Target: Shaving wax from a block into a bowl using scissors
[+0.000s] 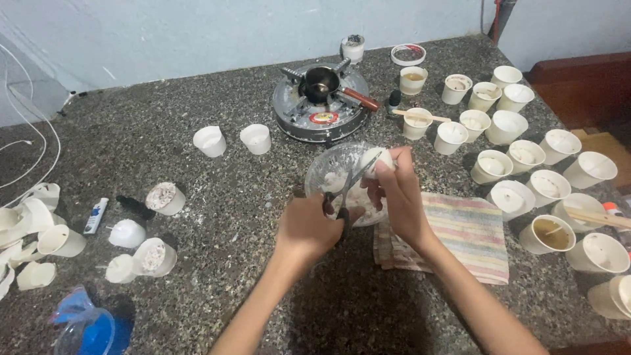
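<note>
While left hand fingers grip scissors | right hand fingers pinch white candle over bowl

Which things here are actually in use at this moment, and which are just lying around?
In use: scissors in left hand; white candle in right hand; clear bowl beneath.

Lying about: striped cloth, stove with small pot, paper cups, lighter.

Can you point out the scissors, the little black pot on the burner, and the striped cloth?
scissors (351, 186): head view, on the blades.
black pot (320, 83): head view, on its bowl.
striped cloth (470, 233): head view, on its bare middle.
</note>
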